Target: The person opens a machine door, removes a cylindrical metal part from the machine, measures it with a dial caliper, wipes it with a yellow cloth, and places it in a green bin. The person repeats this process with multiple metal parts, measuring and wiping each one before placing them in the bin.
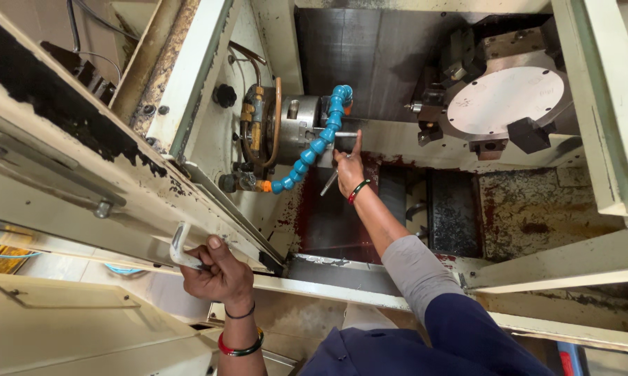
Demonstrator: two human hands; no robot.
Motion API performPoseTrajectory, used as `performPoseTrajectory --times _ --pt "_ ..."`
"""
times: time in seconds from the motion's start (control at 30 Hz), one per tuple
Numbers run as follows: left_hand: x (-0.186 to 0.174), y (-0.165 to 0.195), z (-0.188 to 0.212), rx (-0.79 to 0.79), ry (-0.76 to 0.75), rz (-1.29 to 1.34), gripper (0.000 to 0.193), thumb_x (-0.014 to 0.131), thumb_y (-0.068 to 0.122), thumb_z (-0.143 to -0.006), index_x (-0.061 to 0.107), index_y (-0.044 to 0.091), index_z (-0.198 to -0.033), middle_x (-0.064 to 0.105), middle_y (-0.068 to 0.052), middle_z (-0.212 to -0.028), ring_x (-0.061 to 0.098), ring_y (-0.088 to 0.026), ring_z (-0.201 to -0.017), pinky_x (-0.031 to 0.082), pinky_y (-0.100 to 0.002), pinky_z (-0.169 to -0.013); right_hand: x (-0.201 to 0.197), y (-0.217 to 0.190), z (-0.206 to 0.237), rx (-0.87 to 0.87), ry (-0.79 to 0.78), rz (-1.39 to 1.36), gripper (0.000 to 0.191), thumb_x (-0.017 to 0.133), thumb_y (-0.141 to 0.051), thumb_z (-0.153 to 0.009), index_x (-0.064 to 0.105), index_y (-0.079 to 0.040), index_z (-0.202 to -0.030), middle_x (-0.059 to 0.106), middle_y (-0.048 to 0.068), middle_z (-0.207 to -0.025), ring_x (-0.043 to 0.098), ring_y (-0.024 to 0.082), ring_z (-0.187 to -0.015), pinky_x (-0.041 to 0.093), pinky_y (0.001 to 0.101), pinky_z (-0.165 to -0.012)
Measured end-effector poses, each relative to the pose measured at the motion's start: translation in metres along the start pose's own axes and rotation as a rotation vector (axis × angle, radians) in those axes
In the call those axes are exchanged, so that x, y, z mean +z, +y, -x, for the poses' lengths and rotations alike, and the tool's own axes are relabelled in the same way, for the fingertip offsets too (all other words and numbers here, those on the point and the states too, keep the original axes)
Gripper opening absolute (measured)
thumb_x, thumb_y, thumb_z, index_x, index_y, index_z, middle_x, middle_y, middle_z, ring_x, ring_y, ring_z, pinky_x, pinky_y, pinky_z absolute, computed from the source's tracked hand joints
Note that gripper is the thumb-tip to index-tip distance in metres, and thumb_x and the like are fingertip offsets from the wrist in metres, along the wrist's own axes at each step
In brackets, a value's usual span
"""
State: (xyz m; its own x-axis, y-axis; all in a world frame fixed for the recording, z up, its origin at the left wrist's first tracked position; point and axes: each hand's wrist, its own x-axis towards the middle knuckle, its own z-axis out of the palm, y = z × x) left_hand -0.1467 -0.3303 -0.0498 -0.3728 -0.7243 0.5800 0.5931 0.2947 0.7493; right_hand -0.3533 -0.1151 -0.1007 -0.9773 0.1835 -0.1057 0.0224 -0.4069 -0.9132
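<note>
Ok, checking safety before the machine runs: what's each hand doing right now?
Left hand: closed around the door handle.
Right hand: inside the machine, holding a thin metal tool, forefinger pointing up at the rod in the chuck.

My right hand (348, 167) reaches into the machine enclosure, one finger up against the thin steel rod (346, 134) jutting from the round steel chuck (301, 120). The blue segmented coolant hose (317, 143) crosses just left of it. The round grey tool turret (505, 97) sits well right. My left hand (220, 275) grips the bent metal door handle (178, 247) outside, lower left.
</note>
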Motion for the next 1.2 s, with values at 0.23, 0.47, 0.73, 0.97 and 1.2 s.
performPoseTrajectory --times 0.23,0.47,0.73,0.97,1.2 --pt "0.003 0.005 -0.002 0.000 -0.007 -0.041 0.043 0.073 0.023 -0.104 0.041 0.004 -0.082 0.041 0.004 -0.070 0.034 -0.003 -0.060 0.027 -0.020 -0.054 0.001 -0.004 0.004 0.054 0.019 -0.037 0.093 0.049 0.006 -0.095 -0.001 -0.033 -0.164 0.063 0.000 -0.099 0.060 0.007 -0.087 0.051 0.0242 -0.084" --pt "-0.001 0.009 -0.007 0.090 -0.089 -0.128 0.042 0.070 0.023 -0.108 0.042 0.002 -0.085 0.044 0.002 -0.072 0.037 -0.004 -0.060 0.031 -0.020 -0.053 -0.043 -0.006 -0.016 0.051 -0.069 -0.187 0.074 0.057 0.002 -0.094 0.032 -0.022 -0.160 0.054 0.000 -0.092 0.054 0.011 -0.068 0.044 0.0237 -0.057" --pt "0.002 0.019 -0.008 0.046 -0.086 -0.130 0.038 0.070 0.024 -0.105 0.048 0.000 -0.088 0.045 0.003 -0.070 0.035 -0.003 -0.059 0.027 -0.021 -0.053 -0.078 -0.069 -0.069 0.148 0.347 -0.555 0.036 0.069 -0.041 -0.100 0.047 -0.013 -0.093 0.041 -0.001 -0.077 0.035 0.011 -0.051 0.027 0.0256 -0.043" --pt "-0.002 0.014 -0.010 0.060 -0.090 -0.192 0.036 0.070 0.021 -0.103 0.047 0.000 -0.085 0.046 0.004 -0.067 0.033 -0.002 -0.056 0.024 -0.021 -0.052 -0.075 -0.083 -0.094 0.073 0.334 -0.678 0.039 0.069 -0.040 -0.098 0.044 -0.012 -0.086 0.039 0.000 -0.069 0.037 0.013 -0.049 0.028 0.0284 -0.042" --pt "-0.005 0.007 -0.009 0.059 -0.069 -0.194 0.037 0.073 0.020 -0.102 0.046 0.002 -0.083 0.042 0.003 -0.065 0.030 -0.003 -0.056 0.023 -0.021 -0.052 -0.067 -0.079 -0.105 0.067 0.327 -0.744 0.038 0.069 -0.039 -0.099 0.045 -0.012 -0.084 0.037 0.001 -0.068 0.038 0.014 -0.048 0.028 0.0280 -0.041"
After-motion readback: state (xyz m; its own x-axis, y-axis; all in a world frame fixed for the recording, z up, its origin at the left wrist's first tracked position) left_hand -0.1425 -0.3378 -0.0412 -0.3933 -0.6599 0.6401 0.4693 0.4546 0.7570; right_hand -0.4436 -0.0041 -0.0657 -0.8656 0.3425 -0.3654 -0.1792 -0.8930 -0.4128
